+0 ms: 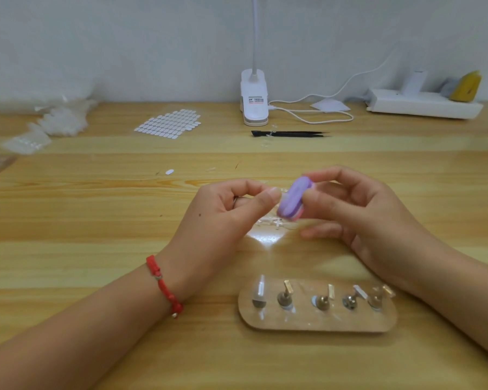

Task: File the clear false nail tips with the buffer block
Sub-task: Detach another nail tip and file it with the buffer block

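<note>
Left hand (231, 212), above the table (68, 220): grip closed, thumb and forefinger pinching a clear false nail tip (283, 195), barely discernible, held against the purple buffer block (292, 199). Right hand (364, 218): grip clasps that block between thumb and fingers. Nearer the person, a holder stand (317, 323) lies on the table.

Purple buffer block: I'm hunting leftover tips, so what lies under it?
Small clear plastic pieces lie on the wooden table below the purple buffer block; the left hand covers any further left.
</note>
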